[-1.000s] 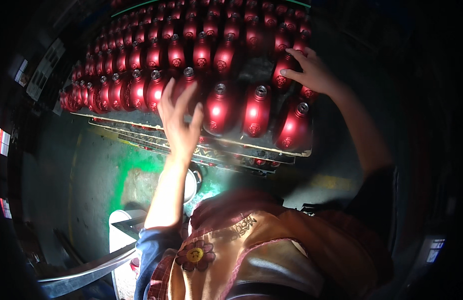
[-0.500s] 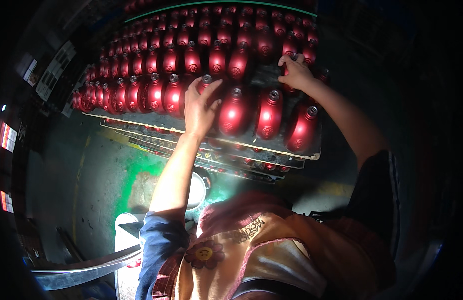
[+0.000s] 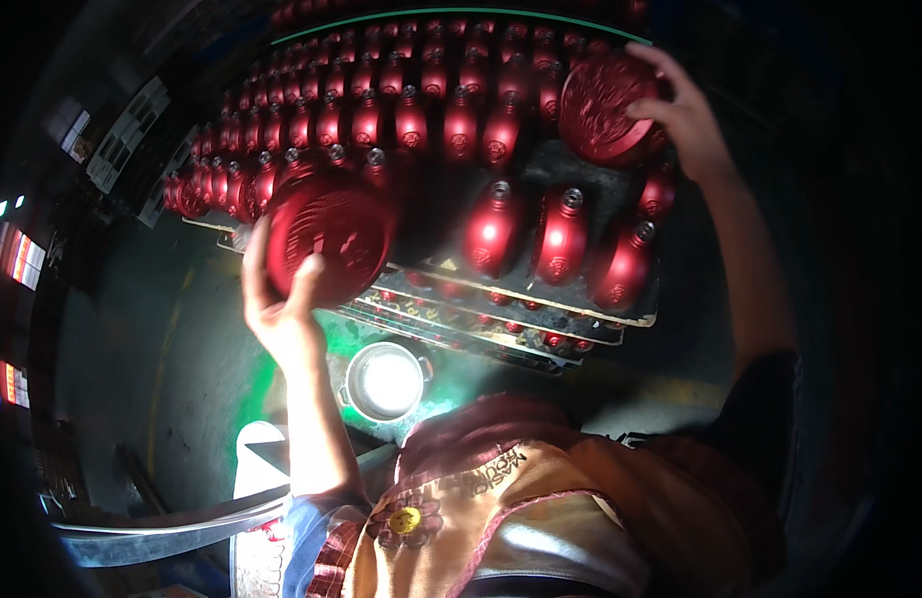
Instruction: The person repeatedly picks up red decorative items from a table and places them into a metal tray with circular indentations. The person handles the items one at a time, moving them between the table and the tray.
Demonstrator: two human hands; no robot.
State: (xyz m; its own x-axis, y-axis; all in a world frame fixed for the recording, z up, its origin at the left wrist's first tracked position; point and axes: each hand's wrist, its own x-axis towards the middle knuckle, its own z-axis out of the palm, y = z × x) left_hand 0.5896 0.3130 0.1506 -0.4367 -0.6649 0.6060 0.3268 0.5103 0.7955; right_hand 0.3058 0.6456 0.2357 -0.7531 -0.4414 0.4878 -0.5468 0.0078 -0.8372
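Note:
My left hand (image 3: 281, 309) is closed on a glossy red bottle (image 3: 333, 234), lifted and tilted so that its round, flat embossed side shows. It hangs over the front edge of the dark board (image 3: 431, 231), before the left rows. A second red bottle (image 3: 605, 112), also tilted with its ridged round side showing, is gripped by my right hand (image 3: 686, 115) above the board's right side. The necks of both held bottles are hidden. Between my hands, a red bottle (image 3: 492, 237) and two others stand upright at the front, their open necks up.
Many more red bottles (image 3: 411, 122) stand in close rows behind. Further boards (image 3: 570, 327) with bottles are stacked below. On the floor sits a two-handled metal pot (image 3: 384, 347), brightly lit inside. A curved metal strip (image 3: 172, 543) juts in at lower left, beside a white object (image 3: 254, 468).
Both hands have lifted a bottle from the board and tipped it. My left hand has moved left and nearer me; my right hand has moved up and to the right.

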